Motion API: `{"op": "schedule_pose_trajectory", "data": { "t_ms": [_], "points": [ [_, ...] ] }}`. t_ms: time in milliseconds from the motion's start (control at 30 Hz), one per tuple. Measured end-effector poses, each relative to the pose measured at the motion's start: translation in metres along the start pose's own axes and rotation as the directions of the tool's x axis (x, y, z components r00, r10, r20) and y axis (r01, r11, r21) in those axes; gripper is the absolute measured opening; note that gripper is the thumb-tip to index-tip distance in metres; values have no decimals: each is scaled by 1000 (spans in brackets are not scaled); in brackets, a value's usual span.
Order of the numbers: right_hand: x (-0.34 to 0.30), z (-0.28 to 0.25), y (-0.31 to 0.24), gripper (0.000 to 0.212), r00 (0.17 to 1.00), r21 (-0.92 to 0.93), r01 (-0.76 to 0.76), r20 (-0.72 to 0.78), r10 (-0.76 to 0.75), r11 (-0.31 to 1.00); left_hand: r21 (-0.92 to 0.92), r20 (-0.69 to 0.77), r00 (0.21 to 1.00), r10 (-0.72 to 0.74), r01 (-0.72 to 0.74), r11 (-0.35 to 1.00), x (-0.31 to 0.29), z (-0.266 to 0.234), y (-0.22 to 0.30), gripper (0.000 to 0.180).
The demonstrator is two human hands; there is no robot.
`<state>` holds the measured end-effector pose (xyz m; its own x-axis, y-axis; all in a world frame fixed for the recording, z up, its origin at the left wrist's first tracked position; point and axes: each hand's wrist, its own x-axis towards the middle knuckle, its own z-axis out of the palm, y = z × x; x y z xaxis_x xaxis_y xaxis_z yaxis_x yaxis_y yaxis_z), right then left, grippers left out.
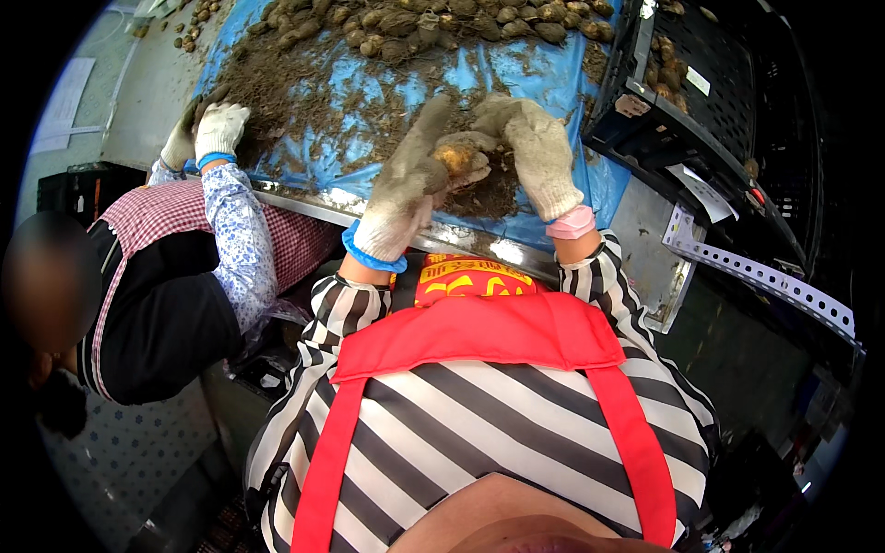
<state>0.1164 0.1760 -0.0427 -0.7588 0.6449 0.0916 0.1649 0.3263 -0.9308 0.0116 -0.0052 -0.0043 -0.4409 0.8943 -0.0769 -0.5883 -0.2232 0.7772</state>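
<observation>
Both my hands wear pale knitted gloves stained with soil. My left hand [406,189] is closed around a small brown taro [455,159], whose rounded yellowish-brown side shows between the fingers. From the other side my right hand [536,155] reaches in with bent fingers, its fingertips at the upper edge of the taro. Whether those fingertips also grip it is hard to make out. Below the hands, loose soil and root fibres lie on a blue plastic sheet [604,184].
Many taros [396,32] are heaped at the far side. A black crate [678,120] with more taros stands at the right, next to a perforated metal strip [756,267]. At my left a co-worker's gloved hand [221,129] rests by the metal table edge [313,205].
</observation>
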Motion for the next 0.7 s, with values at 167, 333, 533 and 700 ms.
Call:
{"op": "schedule_pose_trajectory", "data": {
  "t_ms": [167, 333, 533, 700],
  "points": [
    [-10, -4, -45, 39, 987, 227, -37, 161, 0, 973, 51, -21, 1000, -4, 5, 999, 0, -12, -3, 112],
    [-14, 12, -36, 33, 953, 220, 277, 63, -297, 936, -4, 11, 999, -33, 33, 999, 0, 10, 5, 111],
    [-2, -1, -23, 27, 970, 226, 218, 58, -236, 950, -170, 45, 999, -14, 22, 985, 0, 5, -1, 106],
    [-16, 11, -38, 25, 959, 265, 242, 83, -272, 933, -90, 59, 998, -33, 38, 995, 2, 7, 1, 104]
  ]
}}
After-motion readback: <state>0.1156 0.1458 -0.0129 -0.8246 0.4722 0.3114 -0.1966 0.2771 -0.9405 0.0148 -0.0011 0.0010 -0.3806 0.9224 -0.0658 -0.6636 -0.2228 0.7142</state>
